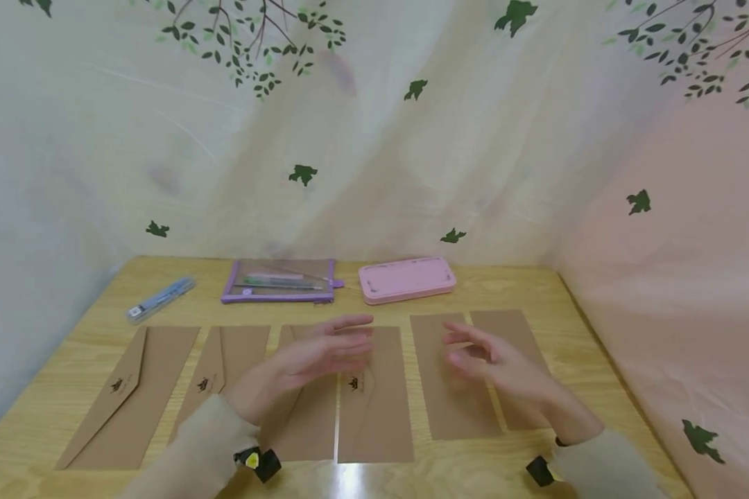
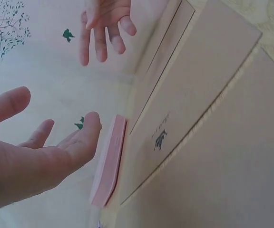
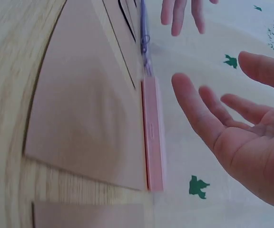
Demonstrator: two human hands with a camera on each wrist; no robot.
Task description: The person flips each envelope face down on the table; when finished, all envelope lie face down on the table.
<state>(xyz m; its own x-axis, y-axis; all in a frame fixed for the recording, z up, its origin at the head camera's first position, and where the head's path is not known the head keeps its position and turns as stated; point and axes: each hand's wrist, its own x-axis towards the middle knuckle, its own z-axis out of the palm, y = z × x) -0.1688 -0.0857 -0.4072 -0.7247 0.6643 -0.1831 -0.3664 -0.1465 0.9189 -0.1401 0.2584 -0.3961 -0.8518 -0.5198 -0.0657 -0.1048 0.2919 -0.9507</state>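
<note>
My left hand [image 1: 315,355] and right hand [image 1: 499,362] hover empty, fingers apart, loosely bent. Printed envelope [image 1: 377,419] below left fingertips, plain envelope [image 1: 452,412] below right; pink case [image 1: 407,279] beyond both. For any contact: light fingertips at edges, no creasing, no nudging neighbours.

On your desk [image 1: 505,287], a purple-edged pouch [image 1: 281,299] lies just left of the pink case [image 1: 407,279] and a row of brown envelopes [image 1: 379,416] nearer you than it. Your left grip [image 1: 317,353] hangs front-left of the case, your right grip [image 1: 498,360] front-right.
</note>
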